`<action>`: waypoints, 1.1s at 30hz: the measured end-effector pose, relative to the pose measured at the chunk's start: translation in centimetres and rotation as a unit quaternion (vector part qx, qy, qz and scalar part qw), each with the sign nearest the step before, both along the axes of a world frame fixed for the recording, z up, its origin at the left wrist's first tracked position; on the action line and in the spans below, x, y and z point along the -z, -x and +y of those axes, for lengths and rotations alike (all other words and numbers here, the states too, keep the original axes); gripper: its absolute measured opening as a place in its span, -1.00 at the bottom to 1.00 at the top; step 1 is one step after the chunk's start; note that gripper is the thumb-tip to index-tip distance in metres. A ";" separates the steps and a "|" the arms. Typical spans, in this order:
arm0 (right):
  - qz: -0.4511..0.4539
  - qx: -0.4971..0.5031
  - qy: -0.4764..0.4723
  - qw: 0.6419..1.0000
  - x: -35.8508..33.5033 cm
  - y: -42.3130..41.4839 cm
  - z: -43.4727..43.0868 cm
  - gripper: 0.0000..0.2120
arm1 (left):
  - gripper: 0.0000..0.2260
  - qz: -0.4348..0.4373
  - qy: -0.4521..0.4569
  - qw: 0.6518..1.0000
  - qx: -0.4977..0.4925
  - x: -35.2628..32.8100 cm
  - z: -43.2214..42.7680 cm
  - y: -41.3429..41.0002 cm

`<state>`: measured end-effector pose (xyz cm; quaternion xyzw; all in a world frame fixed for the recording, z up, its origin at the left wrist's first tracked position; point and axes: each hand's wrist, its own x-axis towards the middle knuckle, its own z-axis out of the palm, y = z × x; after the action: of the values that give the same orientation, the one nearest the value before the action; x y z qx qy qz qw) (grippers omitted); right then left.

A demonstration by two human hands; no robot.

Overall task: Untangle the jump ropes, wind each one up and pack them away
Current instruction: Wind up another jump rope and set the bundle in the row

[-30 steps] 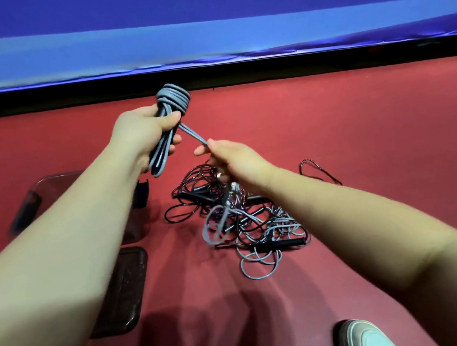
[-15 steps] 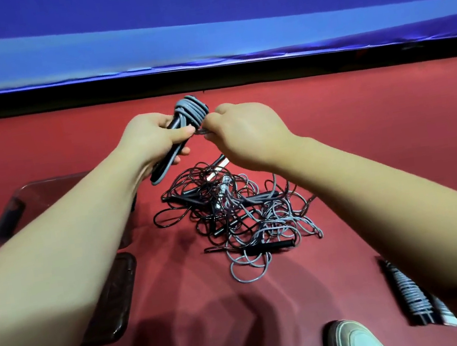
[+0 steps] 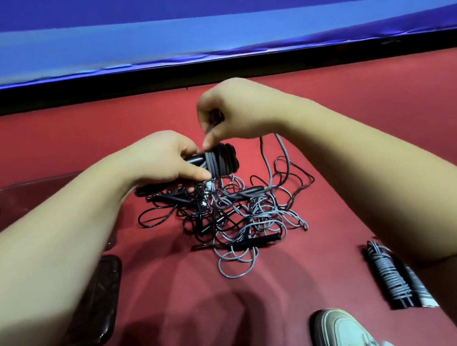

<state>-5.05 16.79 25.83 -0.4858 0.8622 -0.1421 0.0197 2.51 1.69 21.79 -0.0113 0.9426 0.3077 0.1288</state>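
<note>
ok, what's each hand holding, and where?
Left hand grips the wound rope bundle by its handles; right hand pinches its loose cord just above the coils.

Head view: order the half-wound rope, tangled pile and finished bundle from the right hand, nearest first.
1. The half-wound rope, its cord pinched by the right hand.
2. The tangled pile, on the floor just beneath.
3. The finished bundle, on the floor at lower right.

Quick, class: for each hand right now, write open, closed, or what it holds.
Left hand: closed round the partly wound jump rope, holding its handle end.
Right hand: closed, pinching a loose cord just above the coil.
</note>
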 end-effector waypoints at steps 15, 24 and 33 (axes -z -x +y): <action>-0.653 0.051 0.212 0.725 8.0 1.8 3.3 -0.82 | -0.53 -0.023 -0.197 0.979 0.039 -2.3 2.5 -1.0; -0.639 0.090 0.261 0.718 9.5 0.7 -0.5 -0.87 | -0.89 0.041 -0.285 0.950 -0.119 -1.6 1.0 -0.6; -0.387 0.169 0.265 0.867 10.0 -1.2 -3.0 -0.78 | -0.97 0.052 -0.379 0.889 -0.252 -0.3 -1.9 0.1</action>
<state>-3.87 13.83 15.83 -0.2253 0.7842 -0.5430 0.1985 2.45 -0.20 22.13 -0.1826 0.7248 0.6642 -0.0079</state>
